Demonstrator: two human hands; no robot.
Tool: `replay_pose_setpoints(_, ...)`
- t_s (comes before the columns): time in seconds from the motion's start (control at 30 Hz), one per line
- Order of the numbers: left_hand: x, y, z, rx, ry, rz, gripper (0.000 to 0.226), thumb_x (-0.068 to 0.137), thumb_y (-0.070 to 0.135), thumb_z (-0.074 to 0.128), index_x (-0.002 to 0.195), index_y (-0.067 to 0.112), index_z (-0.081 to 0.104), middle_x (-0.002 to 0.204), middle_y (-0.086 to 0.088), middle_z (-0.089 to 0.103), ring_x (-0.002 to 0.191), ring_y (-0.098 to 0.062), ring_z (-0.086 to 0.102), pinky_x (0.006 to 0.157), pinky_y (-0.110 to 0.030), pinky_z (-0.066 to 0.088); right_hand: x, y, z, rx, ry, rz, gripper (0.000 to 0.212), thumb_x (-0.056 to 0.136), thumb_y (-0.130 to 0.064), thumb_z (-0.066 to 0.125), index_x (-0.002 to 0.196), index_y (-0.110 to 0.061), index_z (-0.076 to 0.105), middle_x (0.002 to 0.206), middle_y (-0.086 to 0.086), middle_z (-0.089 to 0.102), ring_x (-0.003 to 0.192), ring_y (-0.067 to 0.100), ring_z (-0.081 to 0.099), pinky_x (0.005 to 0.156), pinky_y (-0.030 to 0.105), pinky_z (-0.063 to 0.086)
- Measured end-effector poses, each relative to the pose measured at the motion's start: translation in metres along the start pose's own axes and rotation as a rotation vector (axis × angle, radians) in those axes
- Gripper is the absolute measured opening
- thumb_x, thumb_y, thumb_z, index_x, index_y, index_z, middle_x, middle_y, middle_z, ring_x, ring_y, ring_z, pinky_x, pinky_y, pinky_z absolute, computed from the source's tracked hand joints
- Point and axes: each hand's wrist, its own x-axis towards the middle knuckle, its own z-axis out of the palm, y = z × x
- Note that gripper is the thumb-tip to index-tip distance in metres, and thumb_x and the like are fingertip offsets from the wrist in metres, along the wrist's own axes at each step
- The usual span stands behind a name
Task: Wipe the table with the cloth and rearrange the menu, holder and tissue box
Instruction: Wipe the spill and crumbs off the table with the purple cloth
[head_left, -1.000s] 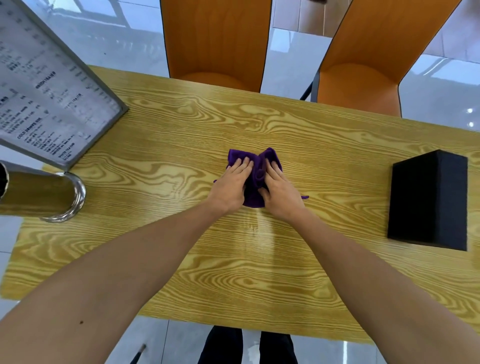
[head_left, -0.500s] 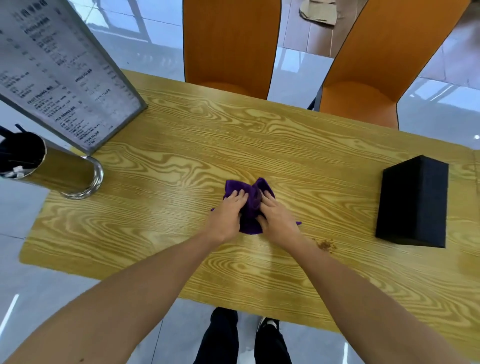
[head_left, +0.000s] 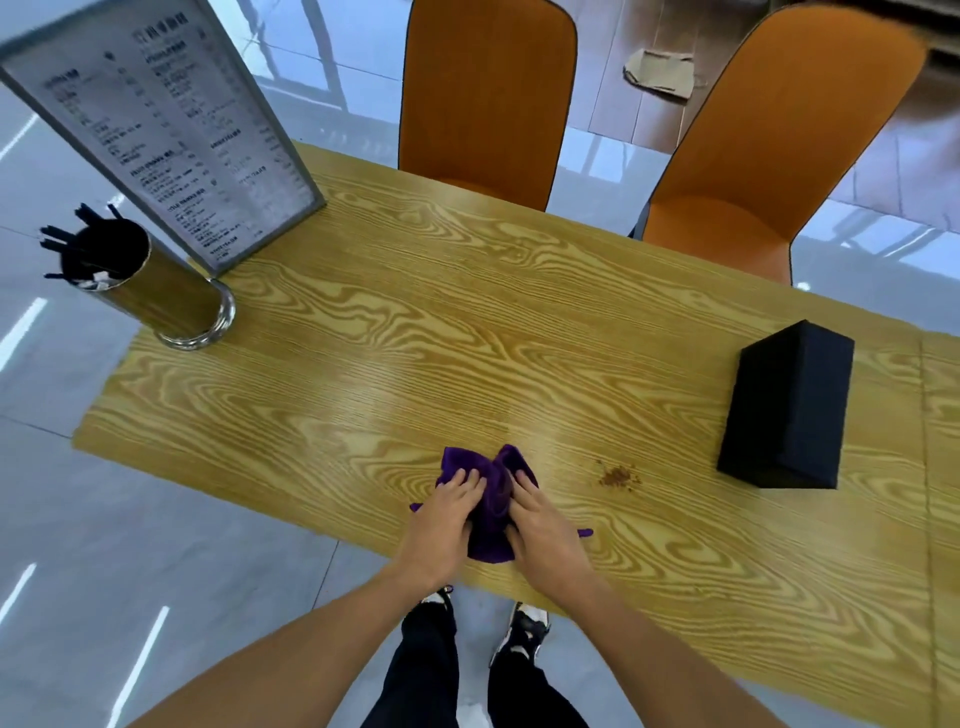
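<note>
A bunched purple cloth lies near the front edge of the wooden table. My left hand presses on its left side and my right hand on its right side, fingers flat on the fabric. A framed menu stands tilted at the far left corner. Just in front of it stands a round metal holder with black sticks in it. A black tissue box sits at the right. A small patch of brown crumbs lies to the right of the cloth.
Two orange chairs are pushed in at the far side. A scrap of cardboard lies on the tiled floor behind them. My legs and shoes show below the near table edge.
Both hands have drawn the cloth back across the table toward the near edge. The brown crumbs, hidden before, now show to the right of the cloth. The view has tilted up.
</note>
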Motion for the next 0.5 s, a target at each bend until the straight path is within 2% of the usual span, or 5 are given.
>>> replay_pose_setpoints(0.1,-0.026,0.004,0.018,0.020,-0.003,-0.009,0.060,0.105,0.009,0.040,0.159,0.022,0.018,0.163,0.013,0.007,0.153,-0.006,0.001,0.125,-0.028,0.011,-0.024,-0.003,0.014,-0.103,0.034,-0.058,0.062,0.096,-0.014,0.062,0.155,-0.011,0.043,0.163,0.006,0.037,0.155,0.018,0.016,0.124,0.038,0.028)
replay_pose_setpoints(0.17,-0.036,0.003,0.029,0.049,0.003,-0.019,0.062,0.103,0.010,0.045,0.159,0.020,0.020,0.161,0.013,0.007,0.150,-0.007,0.001,0.124,-0.034,0.022,-0.030,-0.004,0.020,-0.155,0.026,-0.032,0.063,0.096,-0.020,0.060,0.156,-0.011,0.041,0.163,0.007,0.037,0.155,0.024,0.022,0.122,0.043,0.032)
replay_pose_setpoints(0.3,-0.031,-0.012,0.035,0.143,0.018,0.016,0.071,0.095,0.009,0.061,0.157,0.014,0.028,0.163,0.005,0.020,0.150,-0.015,0.015,0.121,-0.040,0.028,-0.023,0.002,0.026,-0.187,-0.030,0.020,0.062,0.104,-0.031,0.023,0.164,-0.016,0.018,0.172,0.002,0.012,0.159,0.021,0.002,0.127,0.043,0.019)
replay_pose_setpoints(0.37,-0.025,-0.014,0.028,0.154,0.015,0.008,0.075,0.094,0.010,0.062,0.158,0.013,0.024,0.164,0.002,0.020,0.151,-0.017,0.014,0.121,-0.039,0.023,-0.012,0.002,0.022,-0.205,-0.038,0.012,0.063,0.104,-0.033,0.021,0.164,-0.016,0.017,0.172,0.001,0.009,0.159,0.019,-0.001,0.129,0.041,0.014)
replay_pose_setpoints(0.5,-0.003,-0.024,0.011,0.161,0.029,0.000,0.072,0.104,0.013,0.041,0.158,0.017,-0.006,0.165,0.006,-0.011,0.152,-0.013,-0.015,0.127,-0.035,0.005,0.021,-0.003,0.013,-0.196,-0.046,0.018,0.062,0.108,-0.033,0.028,0.165,-0.018,0.008,0.172,-0.002,-0.001,0.159,0.017,-0.009,0.129,0.038,0.005)
